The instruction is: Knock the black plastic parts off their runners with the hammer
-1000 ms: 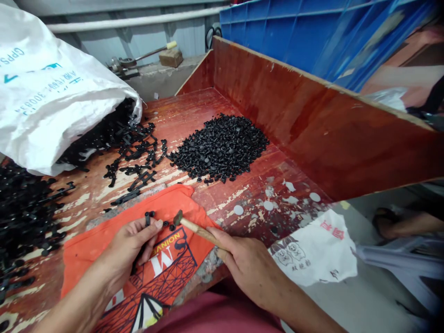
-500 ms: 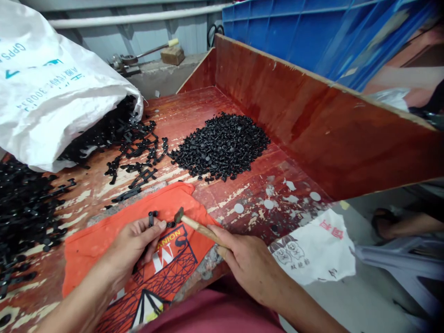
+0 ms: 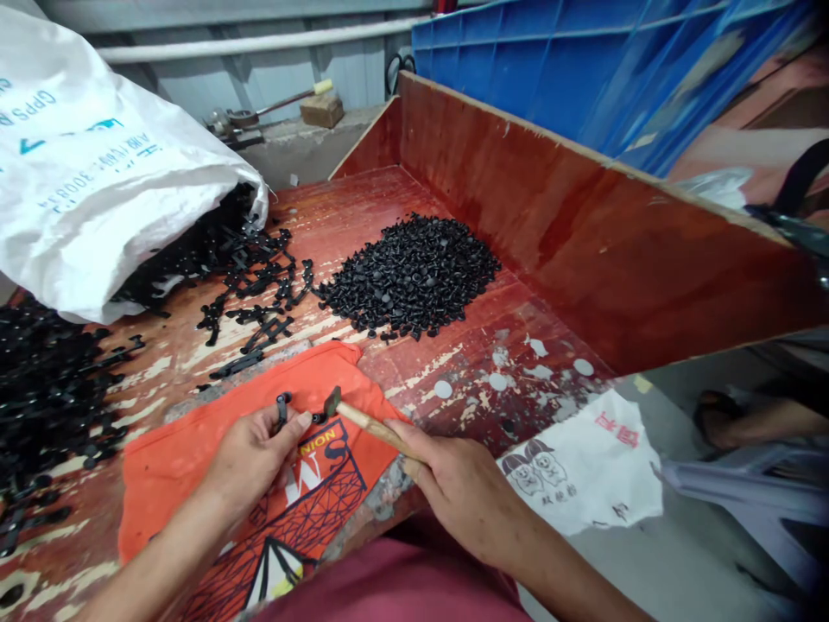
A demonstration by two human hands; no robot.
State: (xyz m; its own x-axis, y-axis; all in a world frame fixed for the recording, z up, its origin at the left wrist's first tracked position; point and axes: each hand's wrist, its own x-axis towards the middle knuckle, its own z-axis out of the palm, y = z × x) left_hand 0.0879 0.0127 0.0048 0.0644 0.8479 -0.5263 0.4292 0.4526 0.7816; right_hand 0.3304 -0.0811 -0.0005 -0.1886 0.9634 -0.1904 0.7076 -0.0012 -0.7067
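hammer head eased a touch nearer the held part

little moved since the earlier frame: small hammer (image 3: 363,419) sits a shade closer to the left fingertips, both hands otherwise as before.

item 1, left hand (image 3: 249,458): resting on the orange cloth (image 3: 194,466), thumb and forefingers pinching a small black plastic part (image 3: 281,408) so its end stands just above the fingertips.

item 2, right hand (image 3: 459,497): fingers wrapped shut round the wooden handle, metal head low over the cloth, just beside a loose black piece (image 3: 317,419) and near the pinched part.

item 3, stock: heap of black studs (image 3: 414,276) mid-bench, well apart from the hands; black strips (image 3: 252,294) spilling from the white sack (image 3: 97,173); more black parts (image 3: 45,397) at far left; all on the worn red bench (image 3: 492,345).

step in hand, as judged: a part is set up on the cloth for a tap. next move calls for a short, light, square strike, the left fingertips kept clear of the head and the part held steady.
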